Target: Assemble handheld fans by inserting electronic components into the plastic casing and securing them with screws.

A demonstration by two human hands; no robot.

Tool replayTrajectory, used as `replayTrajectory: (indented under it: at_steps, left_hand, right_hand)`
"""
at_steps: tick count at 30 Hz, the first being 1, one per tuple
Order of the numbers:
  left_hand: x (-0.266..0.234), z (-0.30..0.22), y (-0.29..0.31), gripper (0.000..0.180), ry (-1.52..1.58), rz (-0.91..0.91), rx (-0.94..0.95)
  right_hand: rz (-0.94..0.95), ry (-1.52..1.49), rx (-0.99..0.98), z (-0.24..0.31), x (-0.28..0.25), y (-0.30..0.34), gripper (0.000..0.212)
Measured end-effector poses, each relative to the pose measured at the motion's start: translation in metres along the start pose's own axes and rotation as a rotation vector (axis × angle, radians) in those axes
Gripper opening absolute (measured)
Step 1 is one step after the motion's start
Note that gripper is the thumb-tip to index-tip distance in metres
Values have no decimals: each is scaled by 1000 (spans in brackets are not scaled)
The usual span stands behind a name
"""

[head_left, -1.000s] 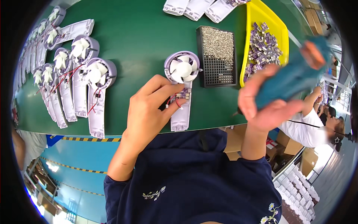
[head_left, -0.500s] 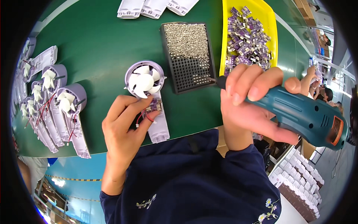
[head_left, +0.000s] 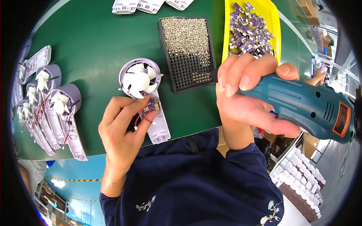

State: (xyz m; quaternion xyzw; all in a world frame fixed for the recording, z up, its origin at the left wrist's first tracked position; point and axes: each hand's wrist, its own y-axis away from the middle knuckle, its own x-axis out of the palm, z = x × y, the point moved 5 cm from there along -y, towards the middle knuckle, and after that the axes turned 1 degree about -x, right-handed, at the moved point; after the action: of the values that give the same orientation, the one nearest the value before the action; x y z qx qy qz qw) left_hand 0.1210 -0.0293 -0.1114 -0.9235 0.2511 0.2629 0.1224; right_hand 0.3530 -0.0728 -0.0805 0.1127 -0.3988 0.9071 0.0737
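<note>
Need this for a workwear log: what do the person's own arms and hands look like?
The left hand and right hand are bare, with no gloves, rings or watch visible. The forearms are bare too, up to the short, dark navy sleeves of a matching top, whose front carries small flower designs toward both sides.

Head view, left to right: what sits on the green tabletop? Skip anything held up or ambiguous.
Cluster of fan units → single fan unit → black tray of small metal pieces → yellow bin of purple circuit boards.
</note>
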Motion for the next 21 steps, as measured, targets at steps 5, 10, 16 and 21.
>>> replayTrajectory:
  at_steps: [5,10,16,21]
  left_hand:
    - [7,0,6,36,-37,-75,-2]
    - [12,-2,5,36,-49,-109,-3]
    - [20,-7,1,34,-93,-116,45]
    - [20,-7,2,34,-91,-125,59]
  right_hand:
    - [25,51,-8,5,7,2,103]
    - [38,47,-13,4,10,-1,98]
    - [57,92,12,1,13,-2,94]
    - [63,78,-12,5,15,-1,97]
